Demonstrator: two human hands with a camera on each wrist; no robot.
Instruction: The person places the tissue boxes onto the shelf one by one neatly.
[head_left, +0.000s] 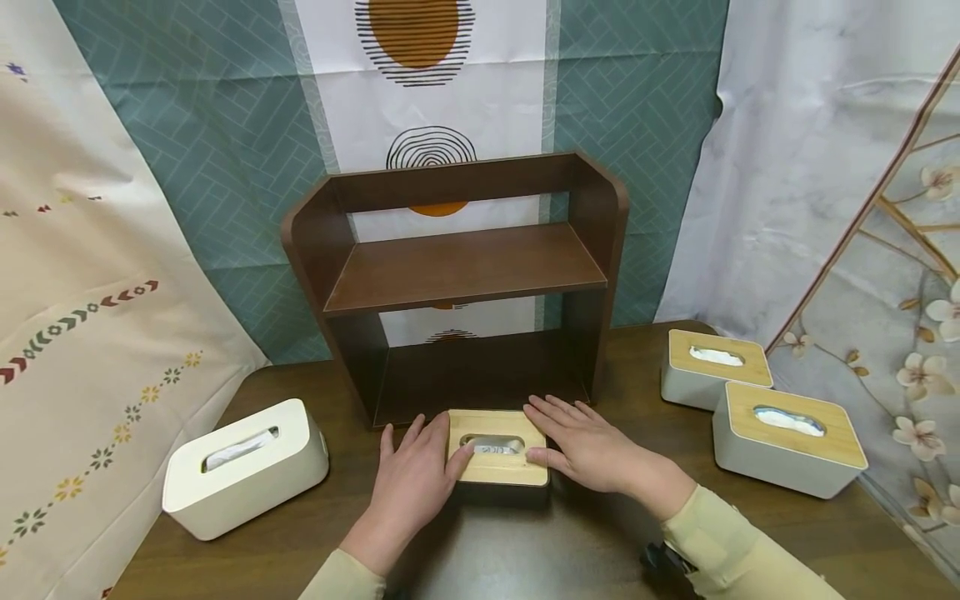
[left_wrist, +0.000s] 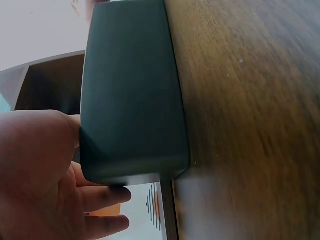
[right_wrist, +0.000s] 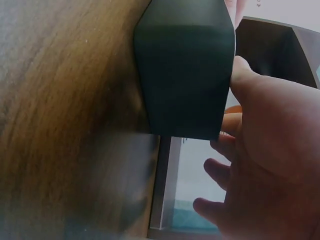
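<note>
A dark tissue box with a pale wooden lid [head_left: 498, 450] stands on the brown table [head_left: 525, 542], just in front of the lower opening of a dark brown two-tier shelf [head_left: 457, 267]. My left hand [head_left: 416, 479] lies flat against the box's left side, fingers straight, thumb on the lid. My right hand [head_left: 596, 450] presses the right side the same way. In the left wrist view the left hand's palm [left_wrist: 35, 170] meets the dark box wall [left_wrist: 132, 90]. In the right wrist view the right hand [right_wrist: 270, 150] sits beside the box [right_wrist: 185, 70].
A white tissue box [head_left: 243, 462] sits at the left of the table. Two pale boxes with wooden lids [head_left: 716, 367] [head_left: 787, 433] stand at the right. Both shelf tiers hold nothing. Patterned cloths hang behind and at both sides.
</note>
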